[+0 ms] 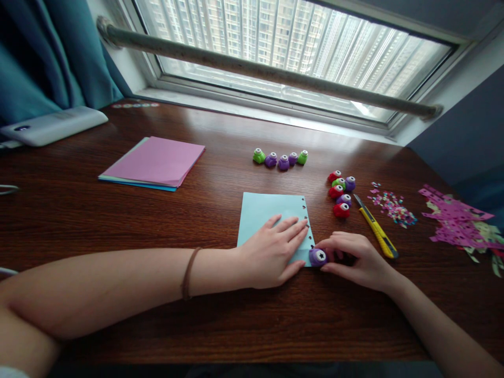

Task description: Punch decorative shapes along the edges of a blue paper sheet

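Observation:
My left hand (273,251) lies flat, fingers spread, on a light blue paper sheet (263,212) on the wooden desk (220,178). Small shapes are punched out along the sheet's right edge. My right hand (356,258) grips a small purple craft punch (318,256) with a star mark on top, set at the sheet's lower right corner. A thin brown band sits on my left wrist.
A row of green and purple punches (281,158) stands behind the sheet; a cluster of red, green and purple punches (340,193) stands to its right. Nearby lie a yellow utility knife (376,227), punched confetti (391,205), pink paper scraps (459,218), a coloured paper stack (155,163) and a white device (51,125).

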`<state>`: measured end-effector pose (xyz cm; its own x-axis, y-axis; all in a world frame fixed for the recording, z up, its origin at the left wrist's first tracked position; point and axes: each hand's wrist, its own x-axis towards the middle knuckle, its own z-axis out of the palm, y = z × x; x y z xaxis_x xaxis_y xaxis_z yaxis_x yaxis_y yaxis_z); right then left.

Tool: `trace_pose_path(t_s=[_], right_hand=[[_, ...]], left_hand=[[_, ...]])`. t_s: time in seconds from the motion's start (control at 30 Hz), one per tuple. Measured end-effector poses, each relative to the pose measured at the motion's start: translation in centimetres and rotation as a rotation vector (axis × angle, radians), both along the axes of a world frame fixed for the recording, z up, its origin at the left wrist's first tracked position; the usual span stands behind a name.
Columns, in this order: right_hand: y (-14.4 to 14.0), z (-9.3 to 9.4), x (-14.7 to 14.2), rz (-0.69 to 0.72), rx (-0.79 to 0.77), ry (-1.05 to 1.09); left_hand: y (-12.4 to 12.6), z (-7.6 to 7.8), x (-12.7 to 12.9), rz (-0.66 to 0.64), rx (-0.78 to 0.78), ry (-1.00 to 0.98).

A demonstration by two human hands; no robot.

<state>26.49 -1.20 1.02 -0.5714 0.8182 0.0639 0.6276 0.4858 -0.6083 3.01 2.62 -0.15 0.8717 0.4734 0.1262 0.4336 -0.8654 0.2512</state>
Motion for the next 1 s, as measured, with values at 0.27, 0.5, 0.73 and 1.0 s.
trace_pose_path(t_s=[0.27,0.5,0.73,1.0], right_hand=[[0.02,0.07,0.06,0.0,-0.012,0.007],[-0.11,-0.03,0.1,-0.001,-0.008,0.02],[0.03,-0.32,0.13,0.008,0.04,0.04],[-0.01,-0.37,-0.02,-0.019,0.026,0.015]], left_hand=[[-0.18,0.24,-0.03,0.002,0.033,0.008],[-0.47,0.55,-0.05,-0.027,0.186,-0.012],[-0.66,0.69,-0.18,-0.198,0.352,-0.075],[-0.41,0.32,-0.28,-0.269,0.323,-0.082]])
